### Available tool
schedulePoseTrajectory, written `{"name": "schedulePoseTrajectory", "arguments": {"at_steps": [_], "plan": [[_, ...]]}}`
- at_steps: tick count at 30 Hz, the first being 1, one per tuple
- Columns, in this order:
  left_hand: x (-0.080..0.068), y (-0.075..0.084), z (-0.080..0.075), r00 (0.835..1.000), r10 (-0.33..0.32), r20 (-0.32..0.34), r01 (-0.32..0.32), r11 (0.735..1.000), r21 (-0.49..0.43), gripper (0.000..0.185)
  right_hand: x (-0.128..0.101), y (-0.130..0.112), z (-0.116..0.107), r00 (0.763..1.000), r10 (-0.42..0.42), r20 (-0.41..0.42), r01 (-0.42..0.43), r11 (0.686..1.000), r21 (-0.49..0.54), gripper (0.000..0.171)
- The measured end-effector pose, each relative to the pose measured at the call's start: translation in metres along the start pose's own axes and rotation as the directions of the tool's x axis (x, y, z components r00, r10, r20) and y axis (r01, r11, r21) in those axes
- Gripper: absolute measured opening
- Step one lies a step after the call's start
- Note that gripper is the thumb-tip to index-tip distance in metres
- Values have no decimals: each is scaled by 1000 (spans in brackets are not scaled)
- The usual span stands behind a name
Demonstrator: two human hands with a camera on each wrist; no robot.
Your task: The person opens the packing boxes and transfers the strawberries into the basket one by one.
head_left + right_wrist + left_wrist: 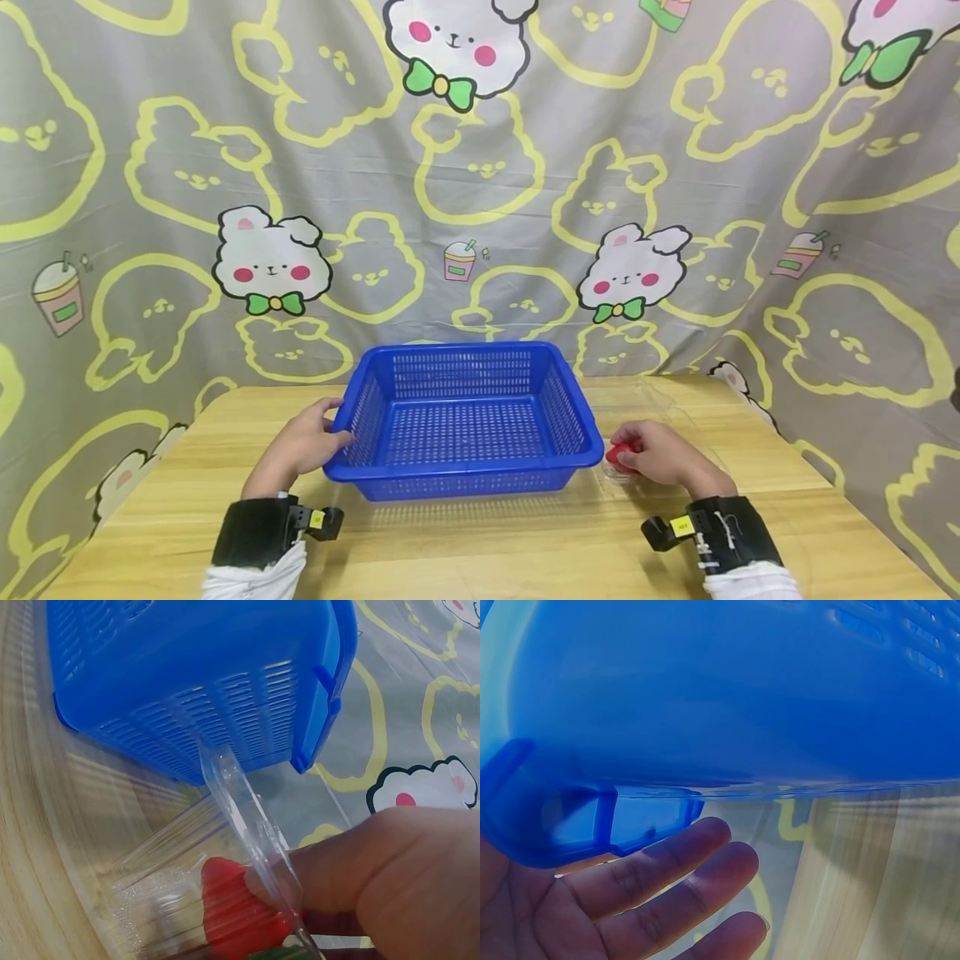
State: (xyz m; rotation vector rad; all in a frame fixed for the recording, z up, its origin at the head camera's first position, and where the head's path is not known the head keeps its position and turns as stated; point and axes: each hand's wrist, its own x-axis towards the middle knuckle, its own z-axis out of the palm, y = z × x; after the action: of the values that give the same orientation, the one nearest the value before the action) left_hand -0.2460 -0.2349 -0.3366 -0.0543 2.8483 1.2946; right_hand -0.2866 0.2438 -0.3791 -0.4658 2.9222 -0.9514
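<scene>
A blue plastic basket [465, 479] with slotted walls stands upright on the table. My left hand [303, 437] holds its left rim, thumb over the top and fingers below it. In the left wrist view three fingers [675, 892] reach out under the rim, and the thumb is hidden. Right of the basket, my right hand [660, 454] pinches a red thing [225, 904] with a bit of green at one end. Around it is a clear plastic box [161, 874], whose edge crosses in front of the thumb. The other right fingers are mostly hidden.
The wooden table [457, 558] ends at a patterned curtain [517, 242] behind and at both sides. More transparent plastic [701, 429] lies on the tabletop at the right, close to the basket's right wall.
</scene>
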Motion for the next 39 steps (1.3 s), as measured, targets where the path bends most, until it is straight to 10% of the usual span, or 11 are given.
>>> {"name": "schedulePoseTrajectory", "arguments": {"at_steps": [39], "plan": [[0,-1,2,1000,14,-14,-14,1000,24,59,-1,-5,-6,996,-51,-78,50,998,-24,21]]}}
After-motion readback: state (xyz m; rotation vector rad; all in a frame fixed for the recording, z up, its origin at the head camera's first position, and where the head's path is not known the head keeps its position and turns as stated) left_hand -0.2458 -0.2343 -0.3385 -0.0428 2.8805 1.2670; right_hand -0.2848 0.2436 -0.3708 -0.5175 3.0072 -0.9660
